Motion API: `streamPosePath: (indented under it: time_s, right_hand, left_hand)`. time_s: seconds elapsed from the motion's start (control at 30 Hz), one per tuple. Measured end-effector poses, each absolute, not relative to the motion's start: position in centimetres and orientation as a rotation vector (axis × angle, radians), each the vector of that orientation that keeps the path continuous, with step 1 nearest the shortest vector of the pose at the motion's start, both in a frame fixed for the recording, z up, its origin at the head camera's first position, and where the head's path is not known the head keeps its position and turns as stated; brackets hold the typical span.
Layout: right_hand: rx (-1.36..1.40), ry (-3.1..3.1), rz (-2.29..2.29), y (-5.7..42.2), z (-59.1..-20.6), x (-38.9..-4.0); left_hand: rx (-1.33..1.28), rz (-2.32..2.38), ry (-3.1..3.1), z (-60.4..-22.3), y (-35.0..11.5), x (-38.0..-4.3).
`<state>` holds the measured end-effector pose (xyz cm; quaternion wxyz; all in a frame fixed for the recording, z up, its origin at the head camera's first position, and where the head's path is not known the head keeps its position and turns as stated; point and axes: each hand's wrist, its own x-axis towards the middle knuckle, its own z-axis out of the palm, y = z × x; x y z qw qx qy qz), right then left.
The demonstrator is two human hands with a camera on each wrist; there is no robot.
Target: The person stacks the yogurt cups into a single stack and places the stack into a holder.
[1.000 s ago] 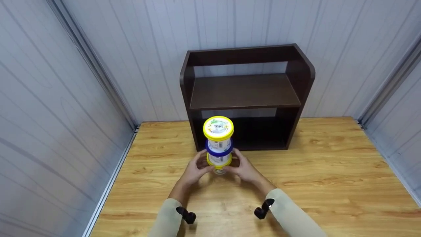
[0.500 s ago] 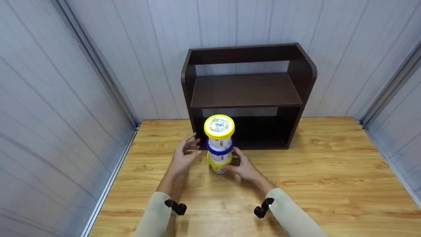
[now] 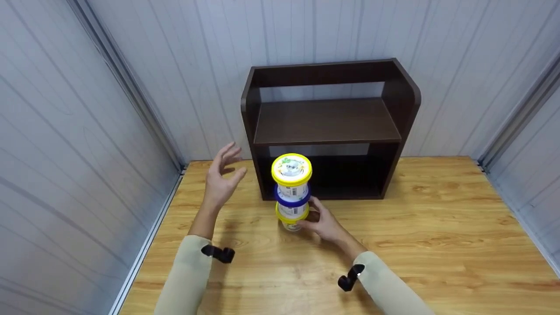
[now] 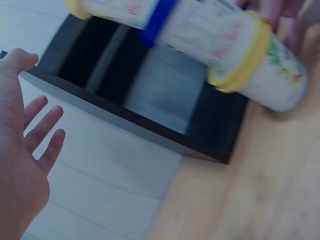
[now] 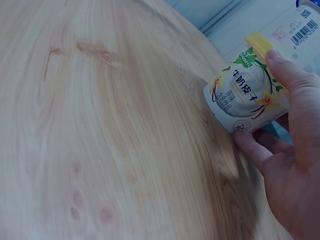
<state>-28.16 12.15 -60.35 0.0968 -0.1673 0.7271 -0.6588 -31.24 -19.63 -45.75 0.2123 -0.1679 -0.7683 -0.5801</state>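
Observation:
Three round lidded tubs stand in one stack in front of the shelf. The top tub (image 3: pixel 292 169) has a yellow lid, the middle tub (image 3: pixel 292 202) a blue one, and the bottom tub (image 5: pixel 245 87) another yellow lid. My right hand (image 3: pixel 326 225) holds the bottom tub from its right side. In the right wrist view its thumb lies at the yellow lid and the fingers reach along the lower wall. Raised to the left of the stack, my left hand (image 3: pixel 221 179) is apart from the tubs, with its fingers spread and nothing in it.
Behind the stack stands a dark brown two-tier shelf (image 3: pixel 328 122) against the pale panelled wall (image 3: pixel 210 65). The wood-grain table (image 3: pixel 437 227) runs out to both side walls. Each sleeve carries a small black wrist mount (image 3: pixel 218 253).
My left hand has let go of the lower part of the stack and moved left and up, away from it. The right hand and the tubs have stayed in place.

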Motion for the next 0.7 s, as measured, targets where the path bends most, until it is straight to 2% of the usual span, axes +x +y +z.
streamPosePath:
  time_s: [0.37,0.7]
  right_hand:
    - [-0.518,2.142,-1.964,12.8,-60.4,-28.4]
    - [-0.513,2.175,-1.93,12.8,-60.3,-28.6]
  left_hand:
    - [-0.562,-1.445,-2.103,-40.2,-18.7,-33.0]
    - [-0.532,-1.397,-2.202,-37.9,-18.3,-34.8]
